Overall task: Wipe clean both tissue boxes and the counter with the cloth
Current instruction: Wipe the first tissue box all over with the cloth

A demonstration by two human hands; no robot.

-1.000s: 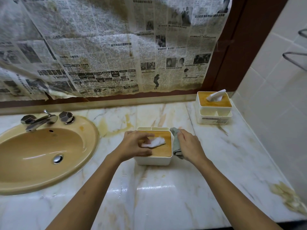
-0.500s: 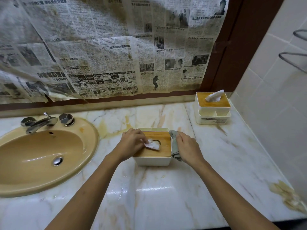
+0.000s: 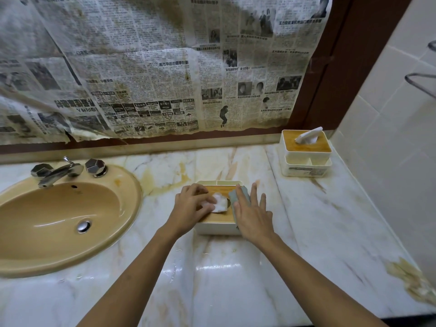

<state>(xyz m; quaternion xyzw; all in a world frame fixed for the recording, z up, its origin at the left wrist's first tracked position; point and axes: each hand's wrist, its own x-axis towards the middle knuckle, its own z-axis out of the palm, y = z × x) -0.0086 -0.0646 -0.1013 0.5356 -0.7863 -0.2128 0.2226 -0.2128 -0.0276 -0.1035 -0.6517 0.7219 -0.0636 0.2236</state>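
Tissue boxes: two, both white with a wooden lid.
Near tissue box (image 3: 215,228): on the tabletop (image 3: 224,279) at mid-depth, just right of the sink (image 3: 59,220); both hands are on it.
Far tissue box (image 3: 306,161): back right corner of the tabletop, well apart from the near one.
Tissues: two, one per box; the near tissue (image 3: 220,203) is crumpled at the lid opening, the far tissue (image 3: 308,136) stands up from its lid.
Cloth (image 3: 239,193): one, grey-green, lying over the right edge of the near box's lid.
Hands: two, apart, one on each side of the lid.
Left hand (image 3: 188,207): fingers curled onto the near tissue, pinning it to the lid.
Right hand (image 3: 253,214): flat, fingers straight and spread, pressing the cloth down on the box.
Faucet (image 3: 60,173): one spout with two faceted knobs, at the back edge of the sink.
Newspaper (image 3: 165,67): several stained sheets on the wall behind the back edge; exact count unclear.
Stains: yellow-brown patches behind the near box and at the right edge towards the front.
Hidden: most of the cloth under the right hand; the lid opening mostly under the tissue; the near box's right wall.
Cut off: the sink's left side; a metal rail (image 3: 422,81) at the right frame edge.
Hard to make out: the label on the far box's front.
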